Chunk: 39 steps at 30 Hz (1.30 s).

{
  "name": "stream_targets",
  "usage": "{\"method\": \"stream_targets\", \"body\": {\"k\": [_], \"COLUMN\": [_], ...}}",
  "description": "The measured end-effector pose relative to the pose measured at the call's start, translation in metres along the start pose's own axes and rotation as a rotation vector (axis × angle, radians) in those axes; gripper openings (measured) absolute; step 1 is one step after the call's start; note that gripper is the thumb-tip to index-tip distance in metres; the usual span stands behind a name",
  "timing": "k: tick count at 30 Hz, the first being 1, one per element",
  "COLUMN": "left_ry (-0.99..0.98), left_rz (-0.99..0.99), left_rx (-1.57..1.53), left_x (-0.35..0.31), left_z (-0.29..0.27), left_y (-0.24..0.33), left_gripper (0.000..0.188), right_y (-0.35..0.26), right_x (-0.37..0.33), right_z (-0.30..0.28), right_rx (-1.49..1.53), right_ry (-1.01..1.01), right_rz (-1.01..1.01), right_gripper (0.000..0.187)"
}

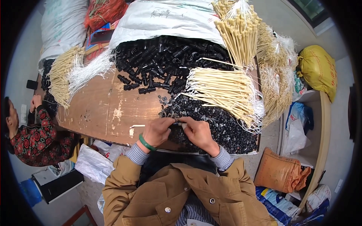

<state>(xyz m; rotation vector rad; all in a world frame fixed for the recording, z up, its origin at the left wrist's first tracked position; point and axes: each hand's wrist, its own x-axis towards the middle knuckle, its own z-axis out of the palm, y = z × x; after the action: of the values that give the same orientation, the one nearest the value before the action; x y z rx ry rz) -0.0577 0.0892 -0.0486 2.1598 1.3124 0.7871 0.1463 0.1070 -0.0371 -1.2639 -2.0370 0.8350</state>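
Note:
My left hand [157, 131], with a green bangle at the wrist, is closed near the table's front edge. A thin cream tube [138, 125] runs through it, its pale end sticking out to the left. My right hand [198, 132] pinches with thumb and forefinger close beside the left fingertips. Between the two hands shows a small dark piece, too small and covered to name. Under and right of my right hand spreads a heap of tiny black and grey pieces [226, 130]. Above it lies a bundle of cream tubes [222, 88] with white string ends.
Black plastic fittings [151, 60] spill from a white sack [169, 22] at the back. More tube bundles stand left [64, 75] and right [277, 75]. A co-worker [36, 132] sits at the far left. An orange sack [279, 169] and open shelf [320, 124] are on the right.

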Motion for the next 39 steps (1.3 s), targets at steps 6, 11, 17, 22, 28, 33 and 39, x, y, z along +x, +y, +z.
{"method": "stream_targets", "body": {"k": [6, 11, 17, 22, 28, 33, 39], "left_ry": [0.150, 0.179, 0.226, 0.327, 0.582, 0.592, 0.432], "left_rz": [-0.016, -0.008, 0.009, -0.327, -0.588, -0.598, -0.209], "left_rx": [-0.070, -0.066, -0.006, 0.166, 0.526, 0.702, 0.306], "left_x": [0.002, -0.002, -0.004, -0.017, -0.039, -0.024, 0.056], "left_z": [-0.001, 0.002, -0.002, -0.015, -0.049, -0.039, -0.018], "left_y": [0.005, 0.002, 0.000, -0.017, -0.079, -0.067, -0.053], "left_gripper": [0.037, 0.038, 0.033, 0.026, 0.028, 0.043, 0.045], "right_y": [-0.005, -0.007, -0.009, -0.007, -0.021, -0.007, 0.055], "right_x": [0.007, 0.011, 0.015, 0.018, -0.004, -0.010, 0.001], "right_z": [0.002, 0.004, 0.009, 0.013, 0.012, -0.016, -0.095], "right_rx": [-0.005, 0.034, 0.034, -0.016, -0.044, 0.063, -0.454], "right_ry": [0.000, 0.057, 0.018, 0.231, -0.131, -0.136, 0.331], "right_rz": [0.029, -0.001, 0.030, -0.091, -0.228, -0.353, 0.088], "right_gripper": [0.020, 0.024, 0.025, 0.026, 0.029, 0.028, 0.017]}}
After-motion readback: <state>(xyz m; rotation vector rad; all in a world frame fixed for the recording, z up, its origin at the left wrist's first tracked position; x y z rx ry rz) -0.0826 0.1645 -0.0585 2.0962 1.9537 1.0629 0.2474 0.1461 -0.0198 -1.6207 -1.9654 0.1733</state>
